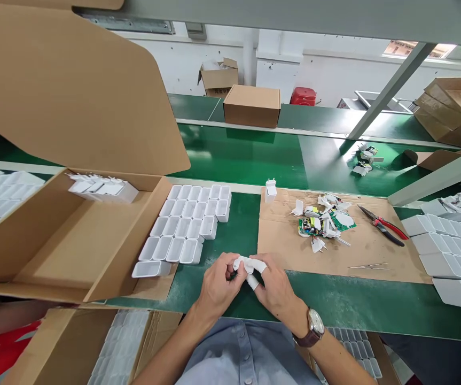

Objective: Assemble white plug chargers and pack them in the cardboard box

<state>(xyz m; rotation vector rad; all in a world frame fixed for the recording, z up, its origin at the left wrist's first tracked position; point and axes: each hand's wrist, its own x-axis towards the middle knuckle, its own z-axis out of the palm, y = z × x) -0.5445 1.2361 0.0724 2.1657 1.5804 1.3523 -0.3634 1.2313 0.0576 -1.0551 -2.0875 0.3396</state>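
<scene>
White plastic part [238,263], small and mostly hidden by the fingers, lies between the two hands above the near edge of the green bench [226,298]. From left to right: well left of the left hand stands an open cardboard box [134,243]; nearer, beyond that hand and to its left, sit rows of white open casings [176,227]. The left hand [220,283] pinches the part with thumb and forefinger. The right hand [276,289], with white finger cots [257,264] on thumb and forefinger, closes on the part's other side. The part is probably light, stiff and rather slippery, with thin edges that might crack if twisted; opposite side edges seem the best hold, taken with fingertips and light pressure. Beyond the right hand and to its right, a cardboard sheet [276,243] bears circuit boards [312,225], red-and-black pliers [380,224] and tweezers [368,266]. Farthest right of that hand stand stacked white casings [448,247].
</scene>
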